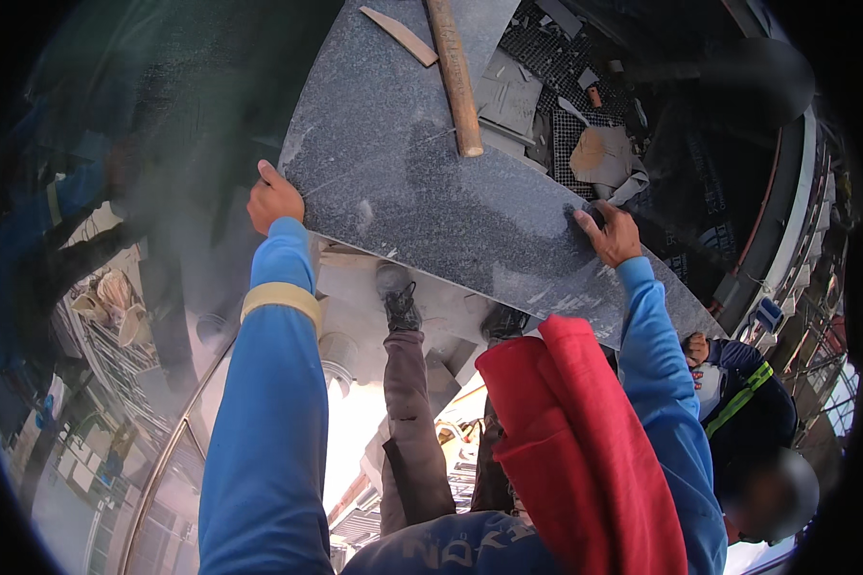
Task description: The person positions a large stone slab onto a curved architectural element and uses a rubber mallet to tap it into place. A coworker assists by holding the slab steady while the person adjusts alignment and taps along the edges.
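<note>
A large dark grey speckled stone slab with a curved near edge fills the middle of the view. My left hand grips its left edge, fingers curled over the rim. My right hand presses on its right edge, fingers on the top face. Both arms wear blue sleeves, the left with a yellow band. A red cloth hangs in front of my chest. My two shoes show below the slab's near edge.
A wooden handle and a thin wood strip lie on the slab's far part. Tile offcuts and black mesh lie beyond it. A co-worker in dark clothes with a reflective stripe stands at lower right. A pale concrete ledge lies underfoot.
</note>
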`<action>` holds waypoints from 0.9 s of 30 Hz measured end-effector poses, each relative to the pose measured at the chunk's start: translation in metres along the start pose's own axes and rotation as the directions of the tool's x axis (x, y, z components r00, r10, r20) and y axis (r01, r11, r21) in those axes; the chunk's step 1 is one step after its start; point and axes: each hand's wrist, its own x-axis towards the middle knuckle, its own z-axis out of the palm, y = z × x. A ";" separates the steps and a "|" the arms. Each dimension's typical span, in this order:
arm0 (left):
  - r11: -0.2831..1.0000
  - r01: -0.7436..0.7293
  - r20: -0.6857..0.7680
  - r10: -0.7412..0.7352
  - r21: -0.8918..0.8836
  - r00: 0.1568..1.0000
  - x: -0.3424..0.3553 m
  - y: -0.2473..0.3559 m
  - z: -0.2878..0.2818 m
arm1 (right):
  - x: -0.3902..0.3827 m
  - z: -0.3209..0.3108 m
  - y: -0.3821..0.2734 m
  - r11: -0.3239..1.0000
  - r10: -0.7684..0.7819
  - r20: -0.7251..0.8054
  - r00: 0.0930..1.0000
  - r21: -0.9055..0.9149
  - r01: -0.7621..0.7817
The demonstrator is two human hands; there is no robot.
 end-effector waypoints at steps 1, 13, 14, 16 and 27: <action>1.000 0.017 -0.004 -0.017 -0.001 1.000 0.001 -0.001 -0.001 | 0.019 -0.002 -0.031 0.995 -0.100 0.077 0.992 -0.020 0.102; 0.997 0.051 0.048 -0.049 -0.054 0.998 0.007 -0.004 -0.006 | 0.092 0.025 -0.179 0.994 -0.107 0.190 0.976 0.032 0.103; 0.998 0.054 0.060 -0.051 -0.042 0.997 0.007 -0.004 -0.006 | 0.091 0.022 -0.180 0.998 -0.055 0.266 0.963 0.049 0.043; 0.998 0.053 0.077 -0.050 -0.042 0.996 0.007 -0.003 -0.006 | 0.088 0.019 -0.183 0.996 -0.051 0.238 0.970 -0.062 0.068; 0.998 0.019 0.049 -0.016 -0.062 0.999 0.004 -0.002 -0.007 | 0.069 0.020 -0.194 0.978 -0.201 -0.029 0.979 0.050 0.202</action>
